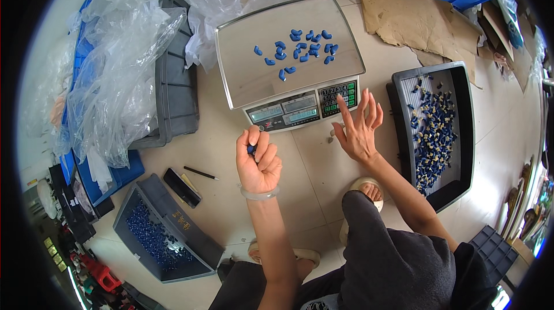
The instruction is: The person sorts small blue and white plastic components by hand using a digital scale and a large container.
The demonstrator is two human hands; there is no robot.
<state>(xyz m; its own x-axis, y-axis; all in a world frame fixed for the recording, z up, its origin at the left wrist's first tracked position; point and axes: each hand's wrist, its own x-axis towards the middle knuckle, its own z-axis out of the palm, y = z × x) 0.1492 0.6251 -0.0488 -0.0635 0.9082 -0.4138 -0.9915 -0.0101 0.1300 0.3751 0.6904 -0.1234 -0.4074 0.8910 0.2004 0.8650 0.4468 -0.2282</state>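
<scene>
My left hand (259,160) is curled palm up in front of the scale, its fingers closed around a small dark blue piece (251,149); any others inside the fist are hidden. With fingers spread, my right hand (359,131) reaches to the keypad (332,104) of the digital scale, the index fingertip over or on the keys; contact is hard to tell. Several small curved blue pieces (314,47) lie scattered on the steel pan (248,33) of the scale. Two lit displays (266,113) show on its front panel.
At right, a black tray (466,131) holds many blue and cream pieces (433,137). A grey bin (199,241) at lower left contains small blue parts (153,235). A black case (182,187) and a pen (201,172) lie on the floor. Clear plastic (133,50) drapes over crates; flattened cardboard (410,18) lies behind.
</scene>
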